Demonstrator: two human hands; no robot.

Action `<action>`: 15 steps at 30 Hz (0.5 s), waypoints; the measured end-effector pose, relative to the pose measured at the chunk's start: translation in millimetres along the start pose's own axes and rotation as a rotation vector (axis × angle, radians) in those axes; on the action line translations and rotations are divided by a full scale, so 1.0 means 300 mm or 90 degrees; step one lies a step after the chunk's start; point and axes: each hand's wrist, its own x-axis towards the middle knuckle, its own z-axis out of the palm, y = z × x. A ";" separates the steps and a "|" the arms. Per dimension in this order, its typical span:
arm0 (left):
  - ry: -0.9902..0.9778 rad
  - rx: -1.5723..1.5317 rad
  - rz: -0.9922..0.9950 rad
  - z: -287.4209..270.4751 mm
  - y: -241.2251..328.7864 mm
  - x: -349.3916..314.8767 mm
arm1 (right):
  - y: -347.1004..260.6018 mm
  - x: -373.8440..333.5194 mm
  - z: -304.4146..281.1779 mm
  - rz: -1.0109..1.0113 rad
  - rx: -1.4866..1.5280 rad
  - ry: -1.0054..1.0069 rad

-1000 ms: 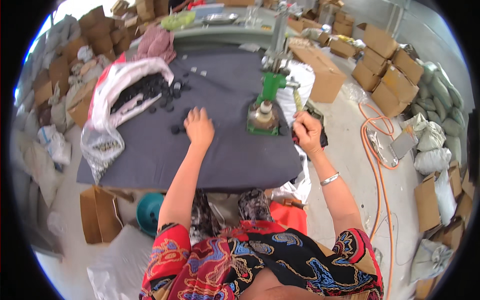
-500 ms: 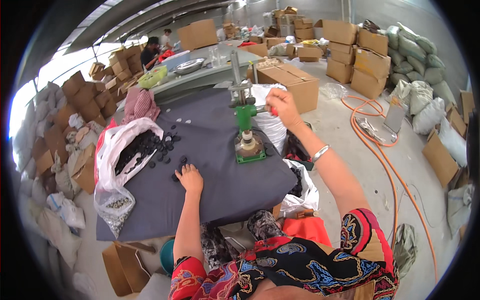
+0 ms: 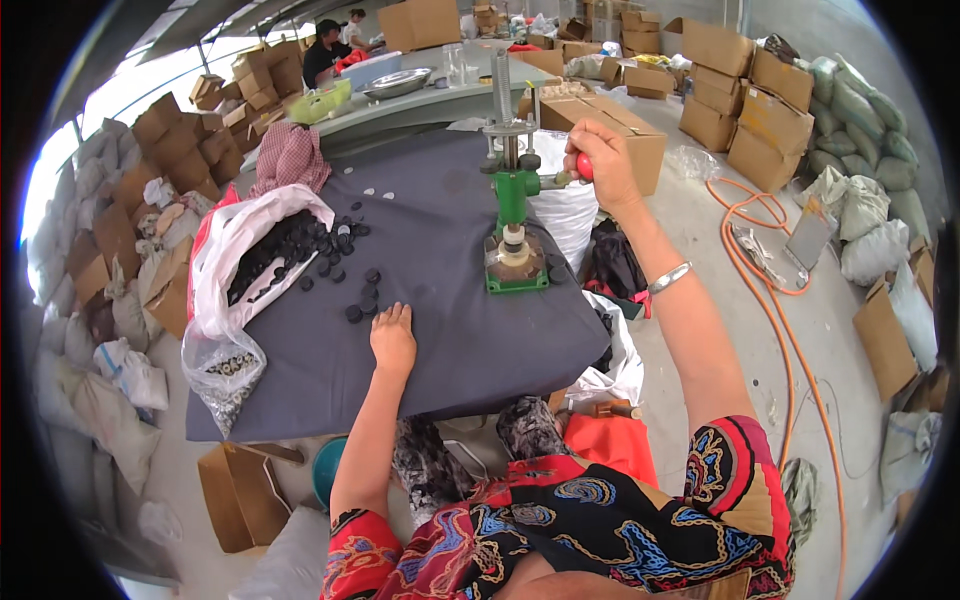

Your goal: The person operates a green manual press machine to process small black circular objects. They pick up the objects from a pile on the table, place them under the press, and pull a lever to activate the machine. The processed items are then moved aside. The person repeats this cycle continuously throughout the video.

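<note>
The bench (image 3: 470, 345) bears a green press (image 3: 512, 200). The left hand (image 3: 393, 338) lies there, fingers together, any grip hidden; the right hand (image 3: 608, 165) has its fingers around the press's red knob (image 3: 585, 166). Black discs (image 3: 369, 292) lie beside the left hand.

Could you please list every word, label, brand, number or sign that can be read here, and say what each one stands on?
None can be read in this view.
Green hand press: no legible text.
White bag with black discs at its mouth: no legible text.
Stacked cardboard boxes at the right: any marks are too small or blurred to read.
</note>
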 end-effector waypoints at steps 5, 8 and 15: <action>0.040 -0.123 -0.069 -0.039 0.025 0.011 | 0.002 0.000 -0.013 0.005 0.005 0.005; 0.034 -0.120 -0.121 -0.063 0.037 0.019 | 0.003 0.003 -0.016 0.001 -0.001 -0.002; -0.008 -0.140 -0.132 -0.031 0.001 0.014 | -0.017 0.051 -0.011 -0.016 -0.043 0.016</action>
